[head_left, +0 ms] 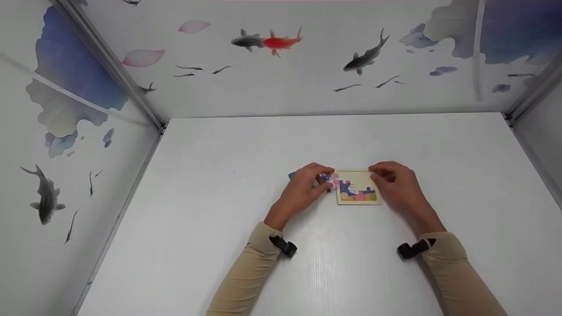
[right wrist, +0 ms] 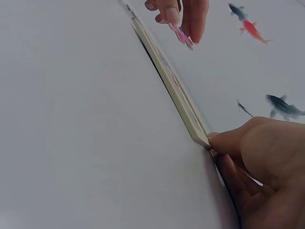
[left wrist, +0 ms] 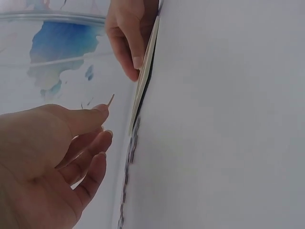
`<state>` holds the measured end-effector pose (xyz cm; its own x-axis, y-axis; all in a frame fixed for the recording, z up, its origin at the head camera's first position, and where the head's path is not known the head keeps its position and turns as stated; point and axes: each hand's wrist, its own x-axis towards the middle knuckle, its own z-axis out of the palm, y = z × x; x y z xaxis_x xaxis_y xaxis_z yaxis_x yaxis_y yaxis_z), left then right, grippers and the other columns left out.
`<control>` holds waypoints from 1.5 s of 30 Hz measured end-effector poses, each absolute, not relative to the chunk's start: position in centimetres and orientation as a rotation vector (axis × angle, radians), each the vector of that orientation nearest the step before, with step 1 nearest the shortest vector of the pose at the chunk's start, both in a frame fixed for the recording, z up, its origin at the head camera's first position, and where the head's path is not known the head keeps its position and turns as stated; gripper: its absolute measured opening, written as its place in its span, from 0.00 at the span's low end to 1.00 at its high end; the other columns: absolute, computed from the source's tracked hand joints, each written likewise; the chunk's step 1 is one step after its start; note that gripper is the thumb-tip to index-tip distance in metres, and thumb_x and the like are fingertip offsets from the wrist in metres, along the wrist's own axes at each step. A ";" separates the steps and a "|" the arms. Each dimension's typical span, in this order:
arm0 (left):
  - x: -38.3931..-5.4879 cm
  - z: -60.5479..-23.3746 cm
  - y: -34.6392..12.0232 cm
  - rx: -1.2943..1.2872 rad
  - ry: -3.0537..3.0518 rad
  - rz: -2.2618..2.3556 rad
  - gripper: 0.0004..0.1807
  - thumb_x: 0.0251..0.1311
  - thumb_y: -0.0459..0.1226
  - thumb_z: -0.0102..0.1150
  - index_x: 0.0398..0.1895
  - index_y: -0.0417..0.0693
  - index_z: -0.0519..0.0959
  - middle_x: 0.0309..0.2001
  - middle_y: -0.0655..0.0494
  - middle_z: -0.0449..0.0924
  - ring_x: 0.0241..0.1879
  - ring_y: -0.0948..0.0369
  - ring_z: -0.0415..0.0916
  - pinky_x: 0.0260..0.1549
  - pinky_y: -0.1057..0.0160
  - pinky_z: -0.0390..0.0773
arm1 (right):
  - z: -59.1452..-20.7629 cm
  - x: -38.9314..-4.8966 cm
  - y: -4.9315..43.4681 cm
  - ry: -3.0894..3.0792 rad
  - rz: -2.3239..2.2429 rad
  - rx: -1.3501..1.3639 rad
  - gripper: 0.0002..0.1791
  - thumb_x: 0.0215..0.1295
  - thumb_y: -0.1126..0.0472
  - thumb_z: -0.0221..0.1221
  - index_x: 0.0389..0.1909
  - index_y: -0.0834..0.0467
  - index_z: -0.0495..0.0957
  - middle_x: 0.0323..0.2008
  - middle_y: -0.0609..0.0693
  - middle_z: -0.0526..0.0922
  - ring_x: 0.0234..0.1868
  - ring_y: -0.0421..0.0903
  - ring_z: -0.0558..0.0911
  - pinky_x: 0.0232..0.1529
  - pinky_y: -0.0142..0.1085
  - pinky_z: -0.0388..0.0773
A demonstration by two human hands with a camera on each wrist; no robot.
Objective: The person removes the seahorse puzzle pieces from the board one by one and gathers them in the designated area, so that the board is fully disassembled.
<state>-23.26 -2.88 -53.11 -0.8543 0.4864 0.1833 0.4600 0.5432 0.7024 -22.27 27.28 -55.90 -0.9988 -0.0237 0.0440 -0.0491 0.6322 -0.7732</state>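
My left hand [head_left: 302,188] pinches a pink jigsaw piece [right wrist: 182,36] between thumb and fingers, raised above the left edge of a wooden puzzle tray [head_left: 358,203]. The tray lies flat, with joined blue, pink, yellow and green pieces [head_left: 361,195] along its bottom and left side; bare wood shows in the upper right. At the tray's right edge, my right hand [head_left: 398,184] grips the frame, its thumb at the corner in the right wrist view. Loose jigsaw pieces [left wrist: 127,167] lie on the table beside the tray, mostly hidden behind the left hand in the head view.
The white table [head_left: 197,197] spreads around the tray. Panels printed with fish and petals stand behind it [head_left: 307,87] and at the left [head_left: 26,131]. Black wrist cameras are strapped over both sleeves.
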 end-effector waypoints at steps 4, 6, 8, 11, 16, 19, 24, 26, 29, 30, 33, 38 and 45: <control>-23.3 -53.2 -4.6 0.788 2.750 1.253 0.20 0.73 0.38 0.70 0.66 0.50 0.84 0.58 0.54 0.85 0.48 0.60 0.82 0.52 0.62 0.85 | -56.0 -22.3 27.3 -2.811 1.320 0.060 0.16 0.80 0.57 0.63 0.64 0.51 0.85 0.59 0.53 0.85 0.53 0.49 0.81 0.50 0.22 0.74; -23.3 -53.2 -5.3 0.768 2.766 1.261 0.19 0.72 0.38 0.70 0.64 0.51 0.85 0.56 0.55 0.86 0.48 0.61 0.81 0.52 0.62 0.85 | -56.1 -22.3 27.2 -2.814 1.313 0.059 0.16 0.80 0.56 0.63 0.64 0.51 0.85 0.59 0.53 0.85 0.53 0.50 0.81 0.50 0.22 0.74; -23.2 -53.2 -6.1 0.747 2.779 1.261 0.18 0.72 0.38 0.71 0.63 0.51 0.85 0.55 0.55 0.86 0.47 0.60 0.81 0.52 0.61 0.85 | -56.1 -22.4 27.2 -2.816 1.310 0.057 0.16 0.80 0.56 0.63 0.64 0.50 0.85 0.60 0.52 0.84 0.53 0.49 0.81 0.50 0.21 0.74; -23.1 -53.3 -7.0 0.716 2.790 1.251 0.17 0.71 0.38 0.71 0.61 0.52 0.86 0.55 0.57 0.86 0.48 0.60 0.81 0.52 0.60 0.85 | -56.1 -22.4 27.2 -2.814 1.315 0.062 0.17 0.80 0.56 0.63 0.65 0.50 0.85 0.60 0.52 0.84 0.54 0.49 0.81 0.50 0.21 0.74; -23.1 -53.5 -8.2 0.668 2.785 1.260 0.17 0.70 0.37 0.73 0.60 0.54 0.87 0.55 0.58 0.88 0.48 0.58 0.83 0.53 0.59 0.85 | -56.1 -22.4 27.3 -2.811 1.318 0.057 0.17 0.80 0.55 0.63 0.65 0.50 0.85 0.59 0.52 0.85 0.53 0.49 0.81 0.49 0.21 0.74; -23.2 -53.6 -8.6 0.655 2.772 1.276 0.16 0.69 0.37 0.74 0.58 0.54 0.88 0.54 0.56 0.89 0.47 0.58 0.83 0.52 0.59 0.85 | -56.0 -22.3 27.3 -2.813 1.324 0.047 0.16 0.80 0.55 0.63 0.64 0.49 0.85 0.58 0.51 0.85 0.53 0.49 0.81 0.49 0.21 0.74; -23.4 -53.7 -8.9 0.684 2.750 1.272 0.12 0.67 0.36 0.75 0.52 0.52 0.90 0.51 0.54 0.90 0.47 0.58 0.84 0.51 0.58 0.85 | -56.0 -22.2 27.3 -2.796 1.359 0.038 0.16 0.80 0.54 0.63 0.63 0.49 0.85 0.58 0.51 0.84 0.52 0.49 0.80 0.49 0.22 0.74; -23.5 -53.8 -8.9 0.695 2.746 1.259 0.11 0.67 0.36 0.75 0.51 0.52 0.90 0.50 0.54 0.91 0.47 0.58 0.84 0.51 0.58 0.84 | -56.1 -22.3 27.2 -2.790 1.367 0.043 0.16 0.80 0.54 0.64 0.63 0.49 0.86 0.59 0.50 0.84 0.52 0.48 0.80 0.49 0.22 0.74; -23.5 -53.8 -8.9 0.690 2.743 1.240 0.11 0.67 0.37 0.76 0.50 0.53 0.91 0.49 0.56 0.91 0.47 0.59 0.84 0.51 0.59 0.84 | -56.1 -22.3 27.3 -2.791 1.367 0.042 0.16 0.80 0.53 0.63 0.63 0.48 0.85 0.59 0.50 0.84 0.52 0.49 0.80 0.50 0.22 0.75; -23.5 -53.8 -8.9 0.686 2.742 1.234 0.11 0.67 0.37 0.75 0.50 0.53 0.91 0.48 0.56 0.91 0.47 0.59 0.84 0.50 0.59 0.83 | -56.0 -22.2 27.2 -2.793 1.367 0.040 0.16 0.80 0.53 0.63 0.63 0.48 0.85 0.59 0.50 0.84 0.53 0.49 0.80 0.50 0.22 0.75; -23.4 -53.8 -8.9 0.678 2.741 1.221 0.10 0.67 0.37 0.75 0.50 0.53 0.91 0.48 0.57 0.91 0.46 0.60 0.84 0.50 0.61 0.83 | -55.9 -22.2 27.2 -2.800 1.378 0.027 0.16 0.80 0.52 0.63 0.63 0.47 0.85 0.59 0.50 0.84 0.53 0.49 0.80 0.51 0.23 0.75; -23.4 -53.9 -8.8 0.676 2.767 1.158 0.10 0.68 0.39 0.75 0.50 0.55 0.92 0.45 0.60 0.91 0.44 0.63 0.83 0.48 0.61 0.83 | -55.8 -22.1 27.2 -2.808 1.384 0.005 0.17 0.80 0.51 0.63 0.64 0.47 0.85 0.59 0.51 0.84 0.54 0.50 0.80 0.51 0.23 0.75; -23.4 -53.8 -8.8 0.677 2.782 1.057 0.11 0.68 0.41 0.75 0.52 0.57 0.93 0.48 0.64 0.92 0.45 0.66 0.83 0.50 0.62 0.84 | -55.7 -22.1 27.0 -2.822 1.379 -0.036 0.16 0.80 0.51 0.63 0.64 0.46 0.85 0.59 0.49 0.84 0.54 0.49 0.80 0.51 0.23 0.76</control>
<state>-23.38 -8.78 -53.81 -0.8978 0.4345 0.0713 0.3722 0.6624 0.6501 -22.15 27.03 -55.65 -0.9997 0.0205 -0.0096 0.0202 0.6146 -0.7886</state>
